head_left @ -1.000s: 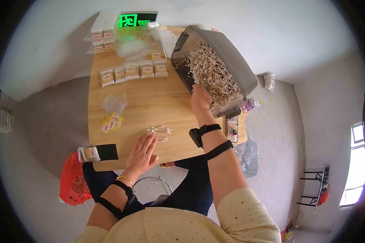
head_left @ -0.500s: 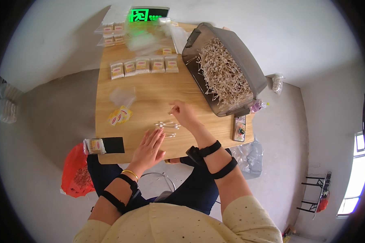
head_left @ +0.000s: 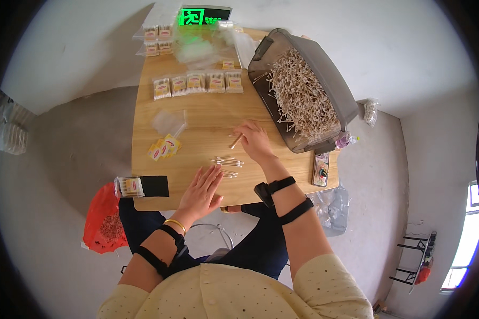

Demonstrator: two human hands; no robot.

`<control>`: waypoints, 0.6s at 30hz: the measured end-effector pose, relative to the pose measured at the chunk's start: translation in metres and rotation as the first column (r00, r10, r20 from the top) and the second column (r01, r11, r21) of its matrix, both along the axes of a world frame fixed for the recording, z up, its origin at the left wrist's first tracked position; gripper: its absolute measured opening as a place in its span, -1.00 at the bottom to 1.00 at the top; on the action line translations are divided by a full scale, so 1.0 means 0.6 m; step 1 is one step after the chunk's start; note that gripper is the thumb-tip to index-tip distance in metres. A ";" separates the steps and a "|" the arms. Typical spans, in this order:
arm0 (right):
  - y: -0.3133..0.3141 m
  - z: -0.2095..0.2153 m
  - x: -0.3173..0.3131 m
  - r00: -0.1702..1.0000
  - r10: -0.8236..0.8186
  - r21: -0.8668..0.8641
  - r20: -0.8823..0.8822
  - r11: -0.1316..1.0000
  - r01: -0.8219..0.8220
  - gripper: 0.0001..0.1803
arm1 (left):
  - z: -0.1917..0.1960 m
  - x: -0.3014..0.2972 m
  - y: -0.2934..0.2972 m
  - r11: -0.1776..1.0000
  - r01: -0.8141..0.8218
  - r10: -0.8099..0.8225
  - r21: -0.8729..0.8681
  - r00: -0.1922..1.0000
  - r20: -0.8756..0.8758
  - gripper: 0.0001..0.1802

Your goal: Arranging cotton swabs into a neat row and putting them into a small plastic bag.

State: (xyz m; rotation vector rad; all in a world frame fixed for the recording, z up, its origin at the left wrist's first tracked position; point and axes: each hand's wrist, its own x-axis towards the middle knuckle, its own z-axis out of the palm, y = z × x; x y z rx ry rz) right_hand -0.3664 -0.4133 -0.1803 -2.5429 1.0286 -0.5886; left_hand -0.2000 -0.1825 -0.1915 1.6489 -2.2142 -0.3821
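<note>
Head view, looking down on a wooden table (head_left: 197, 114): the right hand (head_left: 254, 141) sits near the table's middle, fingers curled and pinching a few swabs (head_left: 236, 141) that jut toward its 9 o'clock; the left hand (head_left: 201, 190) lies flat at the near edge, fingers spread and holding nothing, its tips just beside a small bundle of loose swabs (head_left: 227, 162) lying between the two hands; at 2 o'clock from the right hand, a grey bin (head_left: 338, 90) heaped with swabs stands tilted along the table's right side; at 12 o'clock, a row of filled packs (head_left: 197, 83) runs across the table, with more packs (head_left: 158, 40) and clear bags (head_left: 194, 49) at the far edge; at 9 o'clock from the right hand lie an empty clear bag (head_left: 168, 122) and yellow labels (head_left: 163, 148); one filled pack (head_left: 128, 186) and a black block (head_left: 155, 186) sit at the near left corner; a small device (head_left: 321, 169) lies by the bin's near end; a red bag (head_left: 105, 226) rests on the floor at 8 o'clock.
</note>
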 end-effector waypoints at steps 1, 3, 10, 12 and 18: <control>0.002 -0.001 -0.016 1.000 -0.003 -0.004 0.005 1.000 0.003 -0.81 | 0.001 0.000 -0.001 1.000 0.006 -0.006 0.005 1.000 -0.019 -0.08; 0.011 -0.005 -0.045 1.000 -0.009 -0.011 0.014 1.000 0.009 -0.82 | 0.003 -0.001 -0.004 1.000 0.021 -0.020 0.015 0.998 -0.057 -0.08; 0.069 -0.017 -0.040 0.991 -0.087 0.029 0.106 0.996 0.084 -0.88 | 0.022 -0.019 -0.051 0.991 -0.131 0.131 -0.032 0.991 -0.013 -0.12; 0.080 -0.015 -0.032 0.987 -0.106 0.038 0.121 0.994 0.102 -0.89 | 0.014 -0.019 -0.068 0.986 -0.164 0.165 -0.039 0.985 0.040 -0.10; 0.098 -0.038 -0.022 0.938 -0.239 0.057 0.251 0.971 0.233 -0.90 | 0.008 -0.035 -0.048 0.994 -0.084 0.072 0.072 0.986 0.152 -0.08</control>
